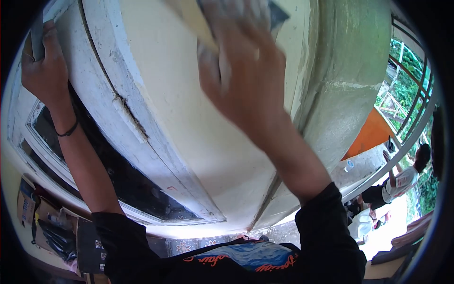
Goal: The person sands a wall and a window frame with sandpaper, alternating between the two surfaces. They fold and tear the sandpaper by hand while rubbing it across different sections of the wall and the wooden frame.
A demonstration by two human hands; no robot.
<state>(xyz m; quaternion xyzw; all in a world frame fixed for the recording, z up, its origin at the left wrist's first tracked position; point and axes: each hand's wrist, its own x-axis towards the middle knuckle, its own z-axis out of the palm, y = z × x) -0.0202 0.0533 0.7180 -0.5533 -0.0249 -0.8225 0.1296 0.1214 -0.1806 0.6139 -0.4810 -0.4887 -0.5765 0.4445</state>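
Note:
My right hand (248, 71) is raised against the cream wall (189, 118), its fingers dusted white and blurred by motion. Under its fingers is a sheet of sandpaper (201, 26), tan on the left and dark at the right corner. At the upper left, my left hand (45, 71) is closed around a flat grey piece (37, 38) whose kind I cannot make out. That hand is beside the white window frame (106, 80), which has worn paint and a long dark crack. A thin dark band circles my left wrist.
Dark window panes (142, 189) lie below my left arm. A cardboard box (45, 213) with a black plastic bag stands at the lower left. On the right, a person (402, 182) is near a metal railing, and a plastic bottle (349, 165) stands on a ledge.

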